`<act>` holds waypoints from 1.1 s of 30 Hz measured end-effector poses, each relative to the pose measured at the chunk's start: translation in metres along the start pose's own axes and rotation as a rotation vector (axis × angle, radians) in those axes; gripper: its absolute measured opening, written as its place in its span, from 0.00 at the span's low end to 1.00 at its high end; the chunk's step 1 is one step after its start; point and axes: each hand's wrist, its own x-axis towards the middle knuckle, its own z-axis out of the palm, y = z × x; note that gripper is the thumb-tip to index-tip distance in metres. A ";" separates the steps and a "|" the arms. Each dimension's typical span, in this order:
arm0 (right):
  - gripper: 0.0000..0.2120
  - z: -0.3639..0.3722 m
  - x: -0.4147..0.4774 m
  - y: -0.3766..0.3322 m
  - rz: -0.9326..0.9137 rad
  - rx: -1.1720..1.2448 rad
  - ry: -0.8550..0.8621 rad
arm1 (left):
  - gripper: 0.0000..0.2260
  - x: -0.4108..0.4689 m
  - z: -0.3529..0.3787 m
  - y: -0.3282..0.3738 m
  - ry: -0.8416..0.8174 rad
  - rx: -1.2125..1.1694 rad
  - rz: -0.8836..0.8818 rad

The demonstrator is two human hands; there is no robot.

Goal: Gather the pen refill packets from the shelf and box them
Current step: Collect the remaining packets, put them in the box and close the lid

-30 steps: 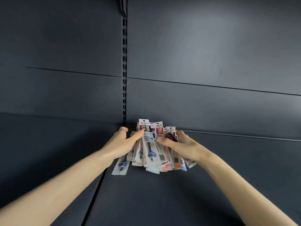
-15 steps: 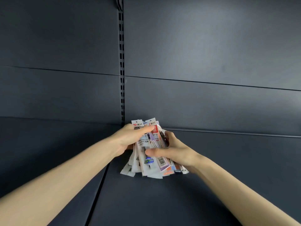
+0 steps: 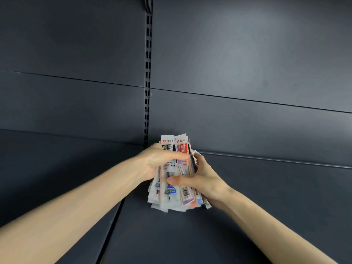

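Both hands clasped the bundle of white, printed plastic pen refill packets upright on the dark grey metal shelf, near the slotted upright. The left hand clenched it from the left, the right hand from the right. Squaring the splayed lower ends first would likely prevent slips. Open shelf lay nearer; no box showed.

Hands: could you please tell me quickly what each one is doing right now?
Left hand: closed on the bundle of refill packets.
Right hand: closed on the same bundle.
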 end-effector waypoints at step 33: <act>0.46 0.013 -0.012 -0.008 -0.423 -0.150 -0.001 | 0.15 -0.036 -0.001 0.000 -0.137 -0.128 0.546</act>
